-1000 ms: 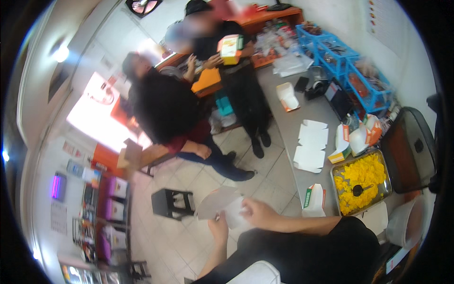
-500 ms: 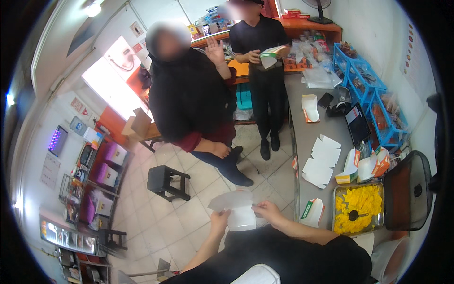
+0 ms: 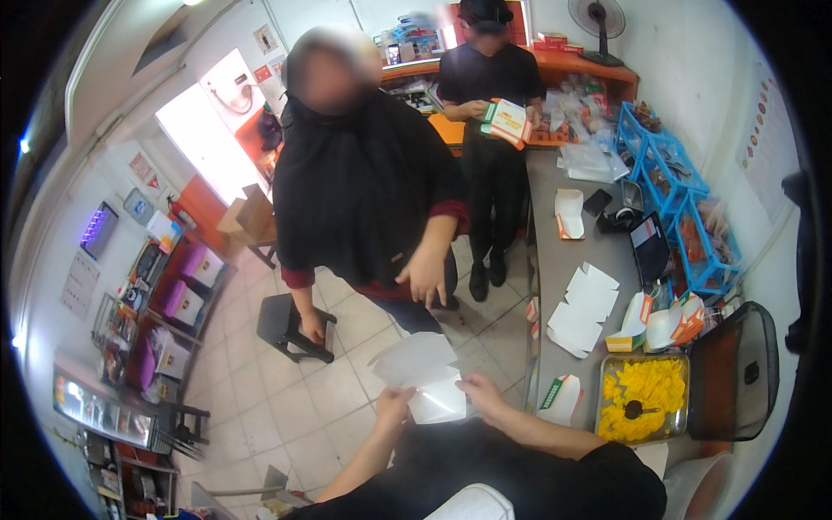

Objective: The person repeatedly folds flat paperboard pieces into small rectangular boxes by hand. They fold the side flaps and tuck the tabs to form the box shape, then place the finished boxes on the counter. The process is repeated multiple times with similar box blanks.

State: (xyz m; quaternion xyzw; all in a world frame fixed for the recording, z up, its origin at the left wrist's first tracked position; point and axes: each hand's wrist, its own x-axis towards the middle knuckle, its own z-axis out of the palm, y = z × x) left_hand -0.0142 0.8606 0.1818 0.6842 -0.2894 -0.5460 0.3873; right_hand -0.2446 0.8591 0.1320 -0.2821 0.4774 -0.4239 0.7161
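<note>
Both my hands hold a flat white paper food box [image 3: 423, 374] in front of my chest. My left hand [image 3: 393, 404] grips its lower left edge and my right hand [image 3: 481, 392] grips its right edge. To my right runs a grey counter [image 3: 555, 260] with more flat white boxes [image 3: 582, 299] lying on it. A metal tray of yellow food [image 3: 643, 407] with a scoop in it sits near the counter's front, beside a folded box [image 3: 561, 399].
A person in black clothing [image 3: 364, 191] stands close in front, one hand on a small black stool [image 3: 290, 325]. Another person [image 3: 490, 87] at the back holds a printed box. Blue baskets [image 3: 672, 186] line the right wall. Shelves [image 3: 165, 286] stand on the left.
The view has shifted and the person in black now stands much closer, hand lowered to the stool. My hands have kept hold of the white paper box, raised slightly.
</note>
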